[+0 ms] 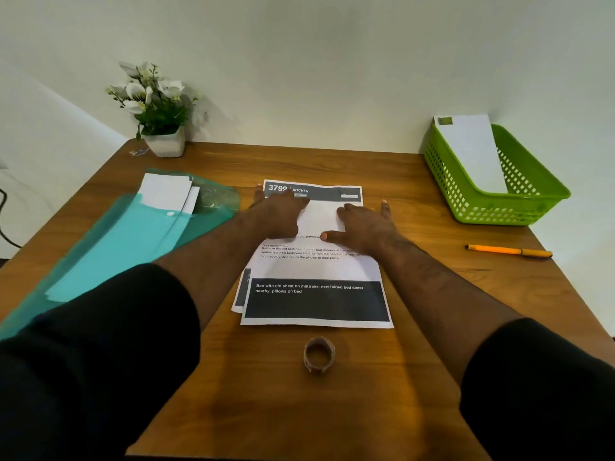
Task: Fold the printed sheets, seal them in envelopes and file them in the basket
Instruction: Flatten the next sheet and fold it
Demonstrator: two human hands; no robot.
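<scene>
A printed sheet (316, 271) with dark bands lies in the middle of the wooden table, with the edge of another sheet showing under its left side. My left hand (278, 211) rests flat on its upper left part, fingers spread. My right hand (361, 227) lies flat on its upper right part, thumb pointing left. White envelopes (166, 191) stick out of a teal plastic folder (133, 234) at the left. A green basket (499, 181) at the far right holds one white envelope (472, 151) leaning on its rim.
A small roll of tape (318, 355) stands near the front, just below the sheets. An orange pen (509, 251) lies at the right. A potted white flower (156, 108) sits at the back left corner by the wall.
</scene>
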